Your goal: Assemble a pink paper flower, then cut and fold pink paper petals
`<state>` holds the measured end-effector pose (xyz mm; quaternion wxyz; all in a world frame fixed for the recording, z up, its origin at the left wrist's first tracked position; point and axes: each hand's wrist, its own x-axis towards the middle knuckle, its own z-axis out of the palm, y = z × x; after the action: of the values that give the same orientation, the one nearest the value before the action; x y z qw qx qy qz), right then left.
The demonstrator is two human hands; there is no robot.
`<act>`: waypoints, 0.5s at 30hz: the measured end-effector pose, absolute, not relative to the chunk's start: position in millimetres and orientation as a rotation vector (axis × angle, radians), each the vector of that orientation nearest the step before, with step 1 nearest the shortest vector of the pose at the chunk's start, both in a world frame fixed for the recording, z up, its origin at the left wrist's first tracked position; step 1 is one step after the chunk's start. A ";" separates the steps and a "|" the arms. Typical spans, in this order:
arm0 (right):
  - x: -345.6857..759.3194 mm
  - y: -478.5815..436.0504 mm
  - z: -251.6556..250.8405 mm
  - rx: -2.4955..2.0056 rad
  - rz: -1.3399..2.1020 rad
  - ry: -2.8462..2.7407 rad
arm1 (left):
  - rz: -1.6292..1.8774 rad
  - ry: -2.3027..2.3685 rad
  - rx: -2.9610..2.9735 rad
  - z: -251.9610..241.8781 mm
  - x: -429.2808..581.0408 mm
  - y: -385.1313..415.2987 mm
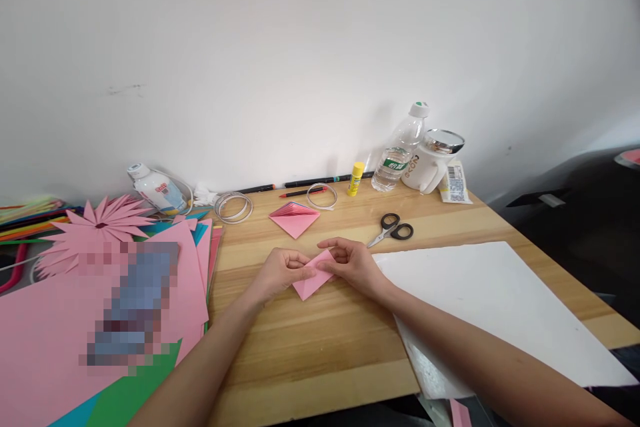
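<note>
Between my two hands is a small folded piece of pink paper (309,286), held just over the wooden table with one corner pointing toward me. My left hand (281,275) pinches its left edge between thumb and fingers. On the opposite side, my right hand (354,267) grips the paper, the thumb lying on top and the fingers behind. Part of the paper is covered by the fingers. Just beyond my hands rests a stack of folded pink paper (295,222). A pair of black-handled scissors (395,228) lies open to the right.
A white board (480,300) covers the table's right side. Pink paper sheets (45,320), a spiky paper flower (100,227) and a blurred-out object (135,300) fill the left. Along the wall stand a glue stick (355,179), water bottle (400,150) and white mug (425,164); tape rolls (233,208) lie nearby.
</note>
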<state>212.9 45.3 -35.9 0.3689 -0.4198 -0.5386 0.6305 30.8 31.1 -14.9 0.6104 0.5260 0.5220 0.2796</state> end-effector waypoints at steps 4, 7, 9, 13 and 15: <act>213.0 45.4 -35.2 -1.079 1.607 -1.310 | 0.560 1.096 1.129 -5.6 32.7 29.4; 213.2 46.2 -35.2 -1.072 1.597 -1.278 | 0.522 1.108 1.098 0.5 33.6 28.8; 213.4 46.8 -36.1 -1.073 1.599 -1.276 | 0.513 1.115 1.083 2.1 33.7 28.8; 213.6 47.3 -38.4 -1.071 1.599 -1.282 | 0.516 1.113 1.074 0.4 33.2 29.1; 213.6 47.3 -39.0 -1.068 1.598 -1.282 | 0.521 1.121 1.073 -0.7 33.2 29.0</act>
<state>213.6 47.3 -39.0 0.4035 -0.4230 -0.5077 0.6328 33.2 29.0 -0.7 0.6835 0.4784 0.5000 0.2324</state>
